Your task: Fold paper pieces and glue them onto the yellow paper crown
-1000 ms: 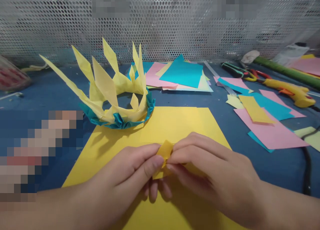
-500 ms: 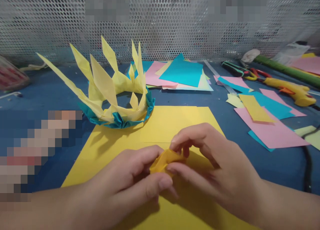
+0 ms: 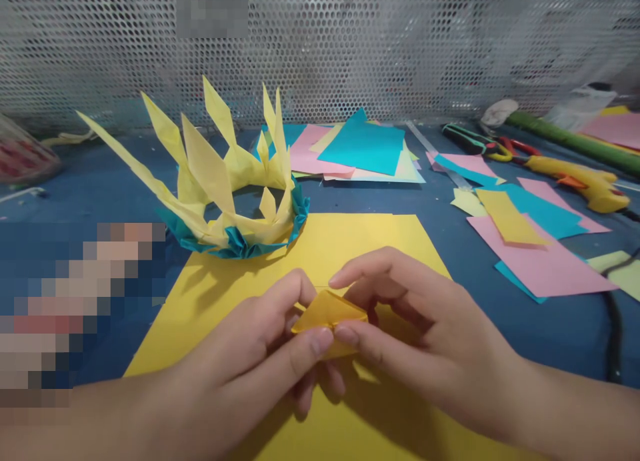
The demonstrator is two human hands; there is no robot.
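Observation:
A small piece of folded orange-yellow paper (image 3: 330, 312) is held between my two hands, its upper part showing a triangular shape. My left hand (image 3: 273, 344) pinches its left side, with the thumb on the near edge and other fingers partly hidden beneath. My right hand (image 3: 420, 321) has its thumb on the right near edge, while its index finger arches over behind the paper. Under both hands lies a large yellow sheet (image 3: 370, 241). A paper crown (image 3: 240, 227) with pale yellow points and a crinkled blue band stands at the sheet's far left.
Stacked coloured papers (image 3: 365, 147) lie at the back. To the right are loose paper pieces (image 3: 540, 264), a yellow glue gun (image 3: 595, 184), and scissors (image 3: 507, 147). A perforated metal panel (image 3: 320, 61) rises behind the blue table (image 3: 350, 197). A clear container (image 3: 25, 147) stands far left.
The folded paper has been turned and now shows a flatter triangular face. My right hand has shifted slightly left, and both thumbs have come close together on the near edge.

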